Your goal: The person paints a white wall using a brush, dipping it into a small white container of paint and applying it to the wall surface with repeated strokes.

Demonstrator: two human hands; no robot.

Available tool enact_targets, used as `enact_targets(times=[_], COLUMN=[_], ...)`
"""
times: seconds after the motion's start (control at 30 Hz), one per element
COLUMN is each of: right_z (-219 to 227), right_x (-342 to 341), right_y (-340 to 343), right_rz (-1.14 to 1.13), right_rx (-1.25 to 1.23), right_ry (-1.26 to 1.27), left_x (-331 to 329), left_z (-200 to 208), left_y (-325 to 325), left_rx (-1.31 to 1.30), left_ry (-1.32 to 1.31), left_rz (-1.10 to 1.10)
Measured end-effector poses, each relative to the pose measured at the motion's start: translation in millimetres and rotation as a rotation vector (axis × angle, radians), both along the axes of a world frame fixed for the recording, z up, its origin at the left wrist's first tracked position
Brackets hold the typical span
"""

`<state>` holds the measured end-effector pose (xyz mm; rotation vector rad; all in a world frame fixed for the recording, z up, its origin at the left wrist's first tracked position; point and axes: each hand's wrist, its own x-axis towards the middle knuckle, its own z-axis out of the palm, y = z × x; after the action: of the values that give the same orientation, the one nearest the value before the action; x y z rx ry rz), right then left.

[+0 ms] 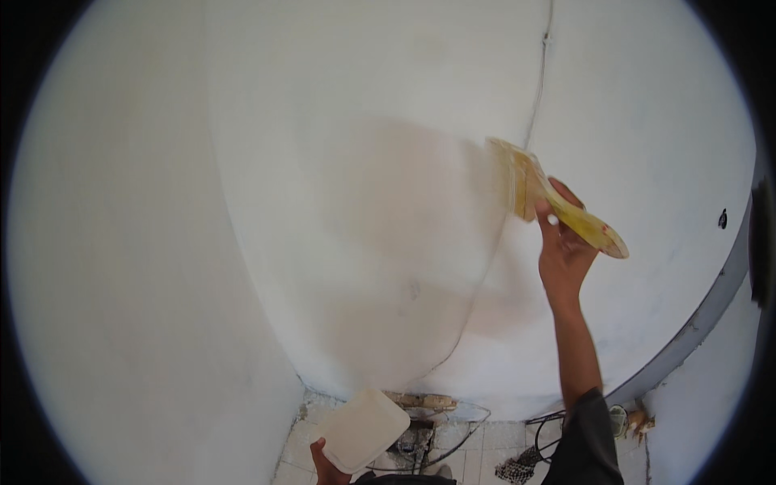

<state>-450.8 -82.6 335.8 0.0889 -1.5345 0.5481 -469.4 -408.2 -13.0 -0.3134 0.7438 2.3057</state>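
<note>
My right hand (566, 246) is raised at the wall, its fingers closed round a wide flat paintbrush (575, 212) with a worn yellow handle. The pale bristles point left and lie at or very close to the white wall (388, 202); whether they touch I cannot tell. Low down on the left, my left hand (327, 465) grips the edge of an off-white rectangular container (364, 430) with rounded corners. Its pale face is turned up, and whether it has paint inside is unclear. Most of the left hand is hidden under it or cut off by the lower edge.
A thin cable (537, 93) runs down the wall. At its foot, a piece of wood (428, 402) and loose black cords (477, 428) lie on the tiled floor (497, 440). A patterned cloth-like item (517, 467) is near my right sleeve. A grey-edged opening curves along the right.
</note>
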Motion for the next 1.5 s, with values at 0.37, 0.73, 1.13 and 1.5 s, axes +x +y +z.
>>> enact_targets(times=[0.37, 0.73, 1.13, 1.5], right_z=[140.8, -12.9, 209.6, 20.0], right_x=[-49.0, -86.0, -45.5, -58.5], right_y=[14.7, 22.1, 56.8, 38.6], right_rz=[-0.732, -0.400, -0.769, -0.440], right_rx=[1.016, 1.099, 0.925, 1.012], right_ry=[0.028, -0.663, 0.060, -0.880], left_x=[-5.3, -13.3, -7.9, -4.0], left_z=[-42.9, -62.7, -46.1, -25.7], left_y=[-14.2, -5.4, 3.2, 9.9], left_rx=[-0.310, -0.195, -0.002, 0.009], left_ry=[0.385, 0.760, -0.038, -0.016], left_rz=[0.010, -0.157, 0.008, -0.025])
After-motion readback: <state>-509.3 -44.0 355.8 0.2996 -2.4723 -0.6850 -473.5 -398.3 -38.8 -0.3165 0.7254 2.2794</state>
